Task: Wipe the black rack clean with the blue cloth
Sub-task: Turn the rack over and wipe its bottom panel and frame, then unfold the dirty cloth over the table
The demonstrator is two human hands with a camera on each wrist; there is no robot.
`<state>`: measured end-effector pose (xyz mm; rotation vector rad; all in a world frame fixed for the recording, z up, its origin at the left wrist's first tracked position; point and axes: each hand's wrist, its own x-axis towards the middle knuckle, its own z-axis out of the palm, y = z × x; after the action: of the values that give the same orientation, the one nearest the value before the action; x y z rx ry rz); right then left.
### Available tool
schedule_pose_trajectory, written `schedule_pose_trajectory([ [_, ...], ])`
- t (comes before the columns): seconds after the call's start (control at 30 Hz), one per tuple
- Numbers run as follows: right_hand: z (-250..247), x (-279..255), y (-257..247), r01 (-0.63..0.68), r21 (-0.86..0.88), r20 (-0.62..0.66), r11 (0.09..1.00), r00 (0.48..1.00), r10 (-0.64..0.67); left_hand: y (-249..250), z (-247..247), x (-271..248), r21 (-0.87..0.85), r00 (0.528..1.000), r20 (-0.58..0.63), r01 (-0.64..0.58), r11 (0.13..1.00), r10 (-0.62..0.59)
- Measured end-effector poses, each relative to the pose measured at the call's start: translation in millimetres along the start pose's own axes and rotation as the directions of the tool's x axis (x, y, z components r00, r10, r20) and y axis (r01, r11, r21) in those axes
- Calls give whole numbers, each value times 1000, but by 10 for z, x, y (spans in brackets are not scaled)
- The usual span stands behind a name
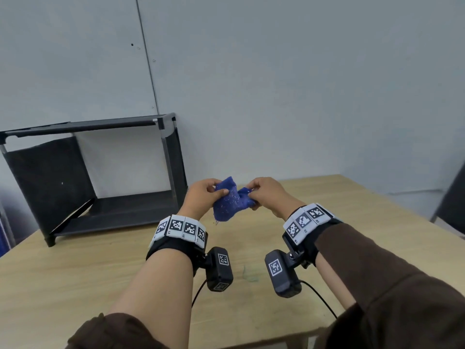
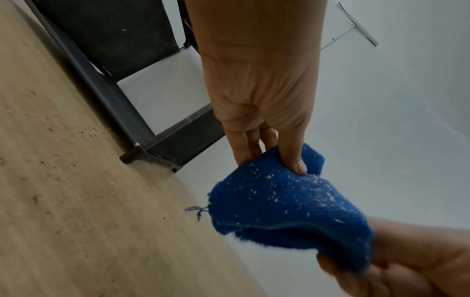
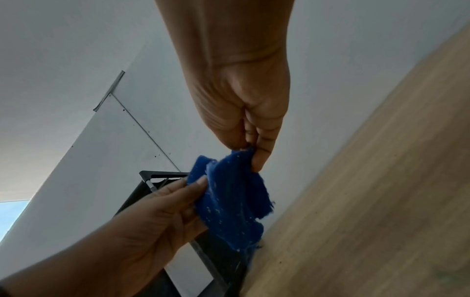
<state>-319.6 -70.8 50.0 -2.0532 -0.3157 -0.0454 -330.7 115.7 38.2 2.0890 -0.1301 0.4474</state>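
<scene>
Both hands are raised above the table (image 1: 100, 285), right of the black rack (image 1: 95, 172). The left hand (image 1: 201, 195) and right hand (image 1: 269, 195) each pinch the blue cloth (image 1: 231, 200), which seems stretched loosely between them.

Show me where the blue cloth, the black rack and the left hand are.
blue cloth (image 1: 230, 201): head view, the speckled middle fold between the two hands.
black rack (image 1: 47, 177): head view, its left fabric side panel.
left hand (image 1: 201, 196): head view, the back of the hand, pinching the cloth.

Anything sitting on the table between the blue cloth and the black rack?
No: in the head view only bare table lies between the blue cloth, held up by both hands, and the black rack.
</scene>
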Motion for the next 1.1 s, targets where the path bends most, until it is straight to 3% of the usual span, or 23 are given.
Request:
schedule_pose_trajectory([
  [0.1,-140,-56,84,-69,-141,-40,988,997,64,125,20,-15,-54,999,-40,-4,999,2],
  [0.2,-231,-101,68,26,-198,-17,980,999,-30,275,63,-51,-99,1000,7,-22,995,23],
  [0.33,-212,-207,-23,85,42,143,996,986,-90,399,153,-82,-121,997,30,-66,991,70],
  [0.47,-206,-201,19,117,1,188,993,975,-115,419,150,-110,-152,995,-80,-67,986,56],
  [0.6,-270,-167,76,77,14,142,997,987,-79,305,27,-90,-141,973,-231,-38,989,5],
  [0.77,-326,-55,110,-54,287,28,956,998,48,183,-1,-39,-67,962,-270,20,998,-37],
  [0.9,-365,76,116,-64,336,-39,940,996,82,103,63,90,-145,966,-226,93,985,-125],
  [1.03,-420,341,147,-20,267,-166,964,984,67,105,169,292,-140,986,-66,144,980,-154],
  [1.1,-451,525,183,-62,272,-163,960,981,110,104,239,428,-183,979,11,204,962,-205],
])
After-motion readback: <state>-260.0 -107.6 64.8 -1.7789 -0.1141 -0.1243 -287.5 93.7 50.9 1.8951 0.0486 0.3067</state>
